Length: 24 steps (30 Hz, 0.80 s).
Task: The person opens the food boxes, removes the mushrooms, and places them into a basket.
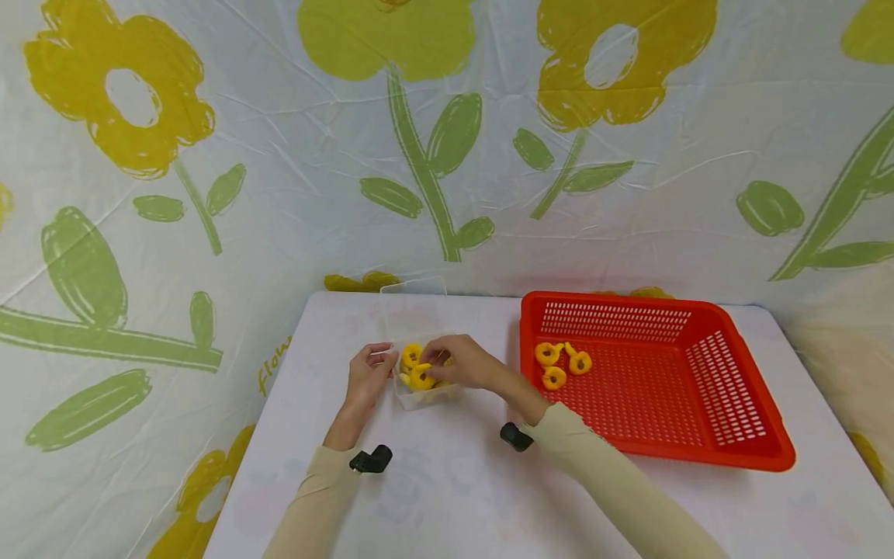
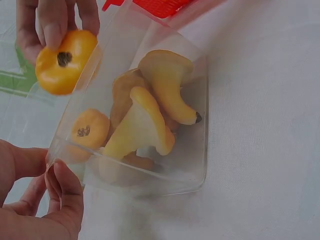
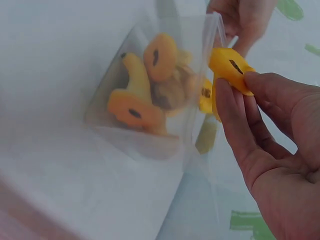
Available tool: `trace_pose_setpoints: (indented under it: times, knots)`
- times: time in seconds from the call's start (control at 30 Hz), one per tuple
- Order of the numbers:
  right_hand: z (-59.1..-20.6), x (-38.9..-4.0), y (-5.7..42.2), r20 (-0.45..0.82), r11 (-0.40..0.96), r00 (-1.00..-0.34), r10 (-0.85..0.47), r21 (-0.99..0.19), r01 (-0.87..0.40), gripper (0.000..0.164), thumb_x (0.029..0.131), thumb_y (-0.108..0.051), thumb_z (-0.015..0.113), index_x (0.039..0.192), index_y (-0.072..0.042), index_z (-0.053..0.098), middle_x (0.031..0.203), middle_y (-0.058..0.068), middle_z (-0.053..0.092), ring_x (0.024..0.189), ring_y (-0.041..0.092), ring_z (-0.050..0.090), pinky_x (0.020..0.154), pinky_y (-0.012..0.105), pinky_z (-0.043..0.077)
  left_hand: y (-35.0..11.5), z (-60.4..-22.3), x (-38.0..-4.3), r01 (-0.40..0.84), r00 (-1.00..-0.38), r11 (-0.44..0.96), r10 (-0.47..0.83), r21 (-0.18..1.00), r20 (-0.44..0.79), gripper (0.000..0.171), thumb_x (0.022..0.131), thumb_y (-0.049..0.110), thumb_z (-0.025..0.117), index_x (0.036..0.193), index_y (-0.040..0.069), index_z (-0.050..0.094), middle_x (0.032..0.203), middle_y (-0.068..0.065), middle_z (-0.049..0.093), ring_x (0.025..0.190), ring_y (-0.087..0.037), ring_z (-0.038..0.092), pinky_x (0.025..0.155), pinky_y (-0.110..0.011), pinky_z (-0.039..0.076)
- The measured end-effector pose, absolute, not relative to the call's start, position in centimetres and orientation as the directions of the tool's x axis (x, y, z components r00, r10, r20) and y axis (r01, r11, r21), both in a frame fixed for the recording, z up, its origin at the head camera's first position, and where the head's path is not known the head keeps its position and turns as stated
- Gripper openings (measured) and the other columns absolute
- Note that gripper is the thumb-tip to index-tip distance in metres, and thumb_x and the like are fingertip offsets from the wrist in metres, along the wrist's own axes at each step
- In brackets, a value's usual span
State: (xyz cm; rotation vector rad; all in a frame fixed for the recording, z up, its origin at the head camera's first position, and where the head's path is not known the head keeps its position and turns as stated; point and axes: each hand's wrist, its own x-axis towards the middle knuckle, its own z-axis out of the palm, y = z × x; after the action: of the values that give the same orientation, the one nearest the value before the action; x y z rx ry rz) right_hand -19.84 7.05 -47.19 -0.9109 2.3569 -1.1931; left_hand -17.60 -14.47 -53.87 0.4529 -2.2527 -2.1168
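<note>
A clear plastic box stands on the table with several yellow mushrooms inside, some with pale curved stems. My right hand is over its open top. Thumb and fingers of that hand pinch a yellow mushroom with a dark spot on its cap, right at the box's rim. At the left side of the box, my left hand pinches the rim between thumb and fingers. The left wrist view shows the held mushroom from its cap side, partly behind the clear wall.
Right of the box stands a large red perforated basket. Three yellow mushrooms lie in its left part. The box's clear lid is folded back toward the wall. A flower-printed cloth hangs behind the white table.
</note>
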Motion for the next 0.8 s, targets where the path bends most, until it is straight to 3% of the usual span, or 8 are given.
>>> trace_pose_setpoints:
  times: [0.37,0.8]
  knots:
    - [-46.2,-20.1,10.9,0.071,0.374,-0.73,-0.68,-0.823,-0.428,0.019,0.097,-0.007,0.071,0.114,0.0,0.072,0.107,0.01,0.073,0.097,0.022,0.065,0.089,0.03,0.056,-14.3,-53.9,-17.5,-0.202,-0.955,0.059,-0.233,0.978,-0.183,0.032,0.097,0.008,0.071,0.124,-0.006,0.064,0.094,-0.012,0.067,0.069,-0.013,0.056,0.062,-0.019,0.052]
    - [-45.2,-20.4,15.1,0.092,0.379,-0.801,-0.592,-0.845,-0.377,0.022,0.097,-0.007,0.071,0.117,0.001,0.072,0.108,0.01,0.073,0.097,0.025,0.069,0.085,0.03,0.059,-14.4,-53.9,-17.4,-0.199,-0.956,0.069,-0.232,0.978,-0.178,0.03,0.097,0.009,0.07,0.124,-0.005,0.064,0.097,-0.015,0.066,0.071,-0.016,0.057,0.063,-0.018,0.053]
